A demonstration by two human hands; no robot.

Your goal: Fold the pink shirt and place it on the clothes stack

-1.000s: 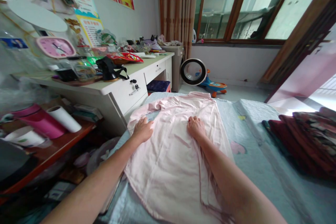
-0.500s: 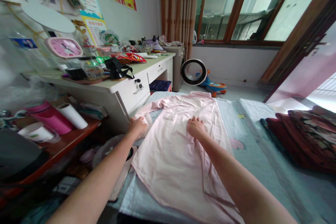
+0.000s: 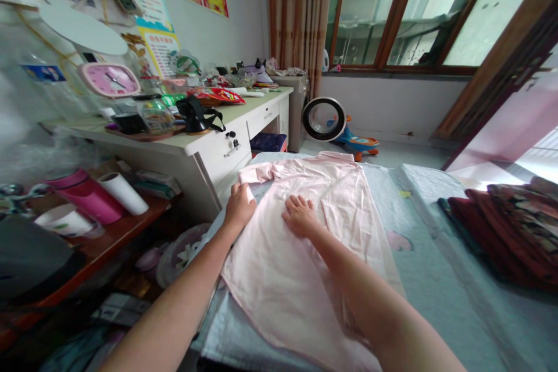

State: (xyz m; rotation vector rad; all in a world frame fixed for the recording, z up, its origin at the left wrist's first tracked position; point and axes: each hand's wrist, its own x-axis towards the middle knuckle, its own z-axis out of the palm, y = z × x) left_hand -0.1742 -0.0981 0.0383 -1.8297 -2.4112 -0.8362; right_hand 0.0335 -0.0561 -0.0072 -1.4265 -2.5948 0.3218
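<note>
A pale pink shirt [image 3: 279, 279] lies spread on a bed with a light blue sheet [image 3: 418, 296], its collar toward the far edge. At the shirt's left edge, my left hand [image 3: 239, 206] is closed on the sleeve, which bends near its fingers; the sleeve's end is partly hidden by the hand. My right hand [image 3: 300, 216] rests palm down on the middle of the shirt, fingers outstretched and holding nothing. Below my right forearm, part of the shirt's right side is covered from view.
Folded dark red clothes [image 3: 501, 232] are stacked on the bed at right. A cluttered white desk [image 3: 218, 157] stands at left, beside a low shelf [image 3: 152, 215] with a pink flask [image 3: 93, 197]. A plastic basin [image 3: 168, 261] sits below. An open washer door [image 3: 324, 119] is beyond the bed.
My left hand has moved slightly forward and right, bringing the sleeve inward. My right hand has slid left across the shirt, its fingers now flatter.
</note>
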